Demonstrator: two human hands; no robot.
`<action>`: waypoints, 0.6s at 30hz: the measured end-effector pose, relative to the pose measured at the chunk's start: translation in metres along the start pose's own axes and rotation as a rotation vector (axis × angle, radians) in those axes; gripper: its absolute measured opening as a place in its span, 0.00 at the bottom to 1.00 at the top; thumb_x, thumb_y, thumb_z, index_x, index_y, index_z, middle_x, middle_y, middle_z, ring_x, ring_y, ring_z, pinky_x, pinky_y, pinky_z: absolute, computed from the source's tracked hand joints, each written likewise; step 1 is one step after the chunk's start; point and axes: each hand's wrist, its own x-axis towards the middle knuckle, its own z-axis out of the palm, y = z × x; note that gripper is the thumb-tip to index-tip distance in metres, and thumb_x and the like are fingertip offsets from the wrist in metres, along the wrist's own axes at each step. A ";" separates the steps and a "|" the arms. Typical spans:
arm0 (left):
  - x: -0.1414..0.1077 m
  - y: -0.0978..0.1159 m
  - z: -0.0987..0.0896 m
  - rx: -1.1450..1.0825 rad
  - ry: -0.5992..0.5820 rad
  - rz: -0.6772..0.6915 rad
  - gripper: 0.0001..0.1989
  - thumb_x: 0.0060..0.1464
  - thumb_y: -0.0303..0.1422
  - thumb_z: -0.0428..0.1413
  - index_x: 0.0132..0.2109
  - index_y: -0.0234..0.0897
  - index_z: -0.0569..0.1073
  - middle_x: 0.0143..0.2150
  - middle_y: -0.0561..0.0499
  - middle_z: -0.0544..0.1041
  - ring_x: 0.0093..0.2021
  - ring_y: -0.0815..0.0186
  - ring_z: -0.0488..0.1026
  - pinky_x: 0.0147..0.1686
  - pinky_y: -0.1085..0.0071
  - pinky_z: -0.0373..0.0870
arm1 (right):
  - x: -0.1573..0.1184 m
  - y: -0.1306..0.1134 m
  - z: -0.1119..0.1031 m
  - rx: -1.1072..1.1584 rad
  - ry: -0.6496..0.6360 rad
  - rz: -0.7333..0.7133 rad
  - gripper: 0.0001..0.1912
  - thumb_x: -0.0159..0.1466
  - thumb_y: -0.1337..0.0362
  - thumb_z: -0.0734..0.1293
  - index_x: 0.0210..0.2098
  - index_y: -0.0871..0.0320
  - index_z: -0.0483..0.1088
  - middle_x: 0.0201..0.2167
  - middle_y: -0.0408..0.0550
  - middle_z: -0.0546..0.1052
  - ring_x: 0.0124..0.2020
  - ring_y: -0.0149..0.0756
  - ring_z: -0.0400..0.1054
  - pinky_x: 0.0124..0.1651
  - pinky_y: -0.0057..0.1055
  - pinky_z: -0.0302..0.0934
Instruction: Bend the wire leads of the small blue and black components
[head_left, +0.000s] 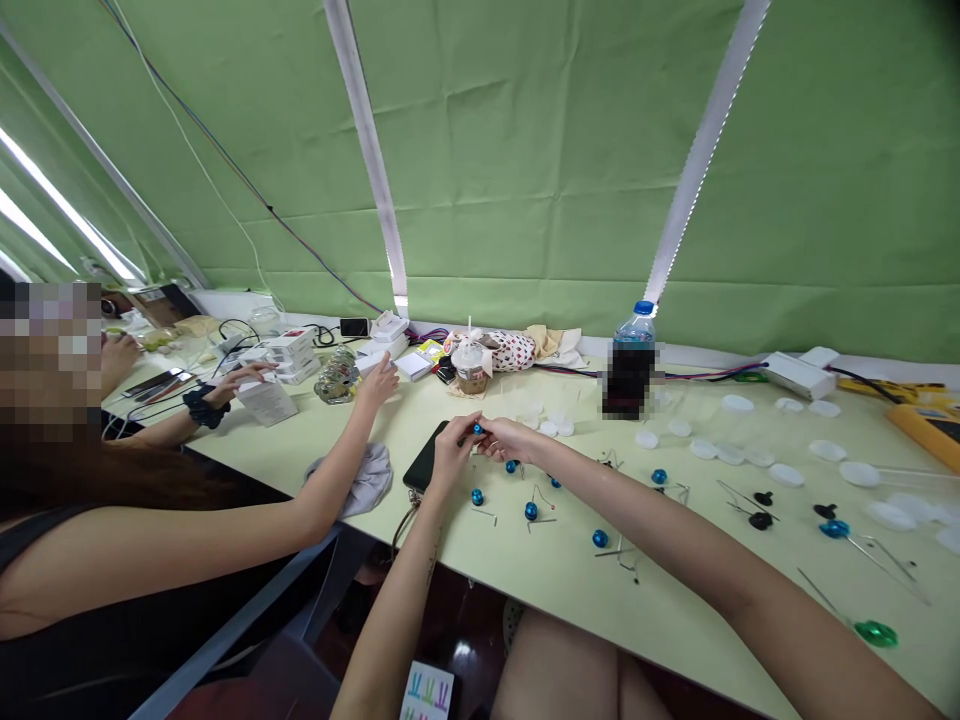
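From the head view, the person's left hand (454, 452) and right hand (508, 440) nearly close together over the pale green surface (570, 570), a small blue ball (477, 428) pinched between their fingertips near the front edge. A black smartphone (424, 460) lies just beside the left hand, while more blue balls (477, 497) and thin wire pins (484, 516) are scattered in front of the hands. White plastic discs (739, 403) sit toward the right end, and a co-worker's hand (240, 378) rests on a white box (266, 402) further left.
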 end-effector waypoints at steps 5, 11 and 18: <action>-0.001 -0.001 0.001 0.051 0.014 -0.002 0.14 0.49 0.31 0.61 0.45 0.42 0.78 0.45 0.46 0.78 0.45 0.58 0.73 0.49 0.62 0.66 | 0.002 -0.001 -0.004 -0.036 0.055 0.009 0.28 0.68 0.46 0.53 0.25 0.61 0.65 0.17 0.46 0.68 0.15 0.25 0.57 0.16 0.19 0.48; 0.003 -0.005 -0.002 -0.005 0.056 -0.036 0.11 0.49 0.36 0.61 0.40 0.38 0.78 0.40 0.46 0.78 0.39 0.61 0.74 0.43 0.65 0.70 | 0.005 -0.007 -0.002 -0.037 0.016 0.033 0.27 0.70 0.48 0.51 0.23 0.60 0.62 0.17 0.43 0.65 0.13 0.22 0.51 0.14 0.18 0.43; 0.005 -0.014 -0.004 -0.087 0.127 -0.096 0.10 0.45 0.35 0.64 0.34 0.35 0.77 0.29 0.50 0.77 0.30 0.66 0.72 0.34 0.68 0.70 | 0.004 0.002 0.006 -0.099 0.209 -0.225 0.10 0.66 0.60 0.62 0.31 0.59 0.63 0.24 0.40 0.67 0.18 0.21 0.58 0.18 0.17 0.49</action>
